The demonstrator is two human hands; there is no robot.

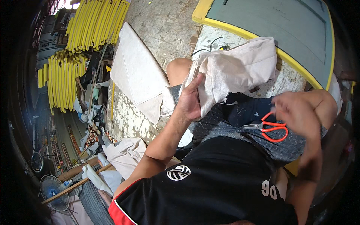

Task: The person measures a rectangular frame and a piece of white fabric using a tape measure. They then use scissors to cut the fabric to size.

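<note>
My left hand (pixel 190 100) is closed on the edge of a piece of off-white cloth (pixel 240 67), its thumb on top of the fabric. The cloth looks folded or doubled, has frayed edges, and spreads over my knees to the right. My right hand (pixel 298 114) is blurred by motion above my right thigh, so its fingers are hard to read. Beside it, scissors (pixel 272 128) with red-orange handles lie across my lap, blades pointing left. Another off-white cloth (pixel 137 71) lies on the worn surface to the left of my left hand.
A grey-green panel with a yellow border (pixel 270 22) lies at the upper right. Stacks of curved yellow strips (pixel 95 24) stand at the far left. Crumpled cloth (pixel 125 153) and a fan (pixel 54 191) are at the lower left. Peeling paint covers the wooden surface (pixel 161 22).
</note>
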